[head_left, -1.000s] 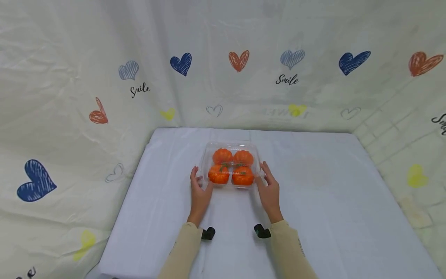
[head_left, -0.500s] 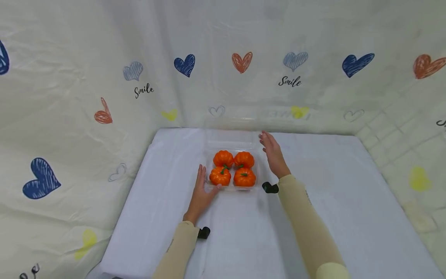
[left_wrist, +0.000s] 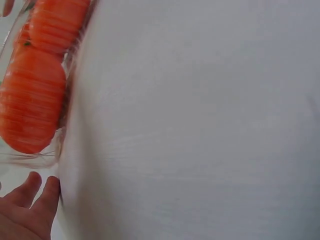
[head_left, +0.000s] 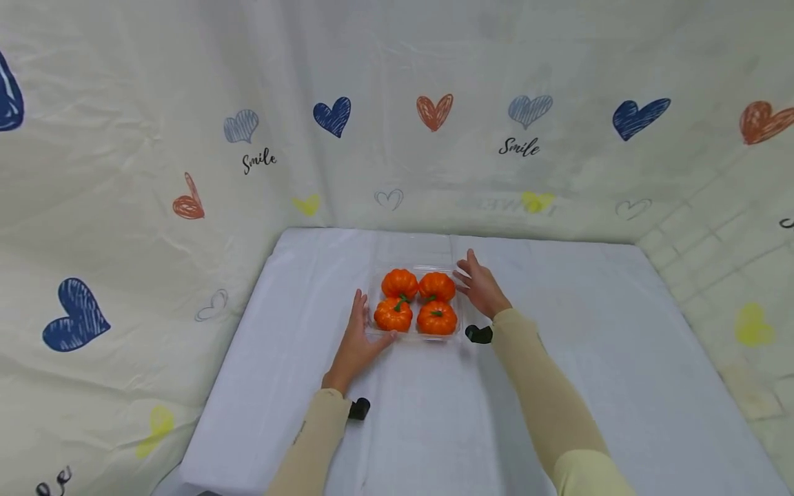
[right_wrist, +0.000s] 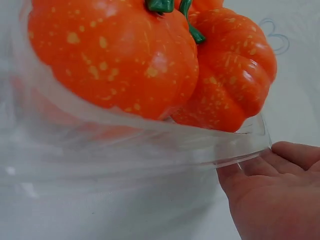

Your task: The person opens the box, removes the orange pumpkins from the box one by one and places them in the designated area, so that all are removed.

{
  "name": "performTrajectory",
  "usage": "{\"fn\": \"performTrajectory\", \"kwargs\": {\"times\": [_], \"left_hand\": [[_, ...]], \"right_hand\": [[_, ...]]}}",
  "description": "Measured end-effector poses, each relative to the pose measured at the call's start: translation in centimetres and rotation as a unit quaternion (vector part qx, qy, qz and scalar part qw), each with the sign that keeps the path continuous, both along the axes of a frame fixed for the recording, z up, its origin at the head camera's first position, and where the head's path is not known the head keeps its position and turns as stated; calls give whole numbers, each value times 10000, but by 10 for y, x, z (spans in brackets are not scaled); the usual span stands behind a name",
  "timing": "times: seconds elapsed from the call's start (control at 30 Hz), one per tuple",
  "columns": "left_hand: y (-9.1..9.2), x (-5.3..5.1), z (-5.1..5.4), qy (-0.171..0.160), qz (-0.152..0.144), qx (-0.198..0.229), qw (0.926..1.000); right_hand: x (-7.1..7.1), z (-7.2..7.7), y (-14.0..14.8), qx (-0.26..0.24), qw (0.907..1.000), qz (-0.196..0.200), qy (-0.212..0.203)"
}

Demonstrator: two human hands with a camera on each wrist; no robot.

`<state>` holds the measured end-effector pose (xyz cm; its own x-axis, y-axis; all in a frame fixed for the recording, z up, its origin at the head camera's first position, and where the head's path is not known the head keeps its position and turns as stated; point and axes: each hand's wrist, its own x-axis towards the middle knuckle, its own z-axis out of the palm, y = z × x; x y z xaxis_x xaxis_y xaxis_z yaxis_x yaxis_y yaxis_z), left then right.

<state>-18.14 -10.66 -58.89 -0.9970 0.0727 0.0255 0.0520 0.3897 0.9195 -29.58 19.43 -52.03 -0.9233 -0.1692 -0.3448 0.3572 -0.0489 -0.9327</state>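
A clear plastic clamshell box (head_left: 428, 338) lies on the table with its lid (head_left: 412, 249) folded back flat behind it. Several orange toy pumpkins (head_left: 437, 318) with green stems fill it in two rows. At the box's front left corner is my left hand (head_left: 358, 348), fingers extended and thumb spread along the front edge. My right hand (head_left: 484, 288) is at the back right corner. The right wrist view shows its fingers (right_wrist: 257, 167) at the clear rim (right_wrist: 200, 162), partly seen through the plastic. In the left wrist view, fingertips (left_wrist: 50, 187) lie just beside the box.
A white cloth (head_left: 577, 358) covers the table around the box. Behind and beside the table hangs a pale curtain (head_left: 384, 62) printed with hearts and words. A small black wrist camera (head_left: 479, 335) sits at each wrist.
A second ago the lid covered the pumpkins and both hands were at the box's front sides. The lid has swung up and back; the right hand went back, then down to the rim.
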Motion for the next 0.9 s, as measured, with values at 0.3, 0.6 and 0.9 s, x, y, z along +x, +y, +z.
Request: {"fn": "performTrajectory", "kwargs": {"times": [0.3,0.6,0.9], "left_hand": [[-1,-18,8,-28,-345,-664,9972],[-2,-23,6,-169,-444,-928,9946],[2,-22,5,-169,-433,-836,9954]], "right_hand": [[12,15,-7,2011,9724,-2,1182],[25,9,-23,3295,9036,1493,2293],[28,-3,-26,3742,8727,1579,2711]]}}
